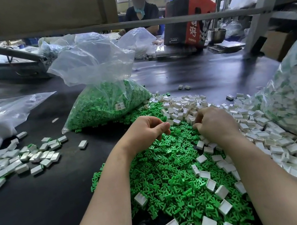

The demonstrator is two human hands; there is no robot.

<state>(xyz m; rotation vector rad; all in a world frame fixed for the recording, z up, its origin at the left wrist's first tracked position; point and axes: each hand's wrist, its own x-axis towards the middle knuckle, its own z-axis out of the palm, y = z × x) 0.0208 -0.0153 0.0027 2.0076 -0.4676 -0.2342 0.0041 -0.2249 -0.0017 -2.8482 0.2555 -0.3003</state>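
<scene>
Both bare forearms reach forward from the bottom edge over the black table (34,220).

The left hand (144,130) hangs knuckles up above the far part of the heap of green pieces (169,171). Its wrist is bent down, the fingers are curled in under the palm, and the thumb lies across toward the fingertips. Whether a piece sits inside that curl cannot be told, as the fingers hide it.

The right hand (215,123) is also knuckles up. Its bent fingertips are dug in where the green heap meets the heap of white caps (180,107). It is possibly pinching a piece, but the grip is hidden and cannot be told. The two hands are near each other, not touching.

Green pieces lie directly under both wrists. White caps spread behind and to the right of the right hand, with some scattered on the green.

Writing:
- The clear bag (107,103) of green pieces, just behind the left hand, bears a small white label (120,106) with two printed lines — too small to read.
- The red and black box (191,26) across the table carries large white Chinese characters — the lower one appears to be 湖.
</scene>
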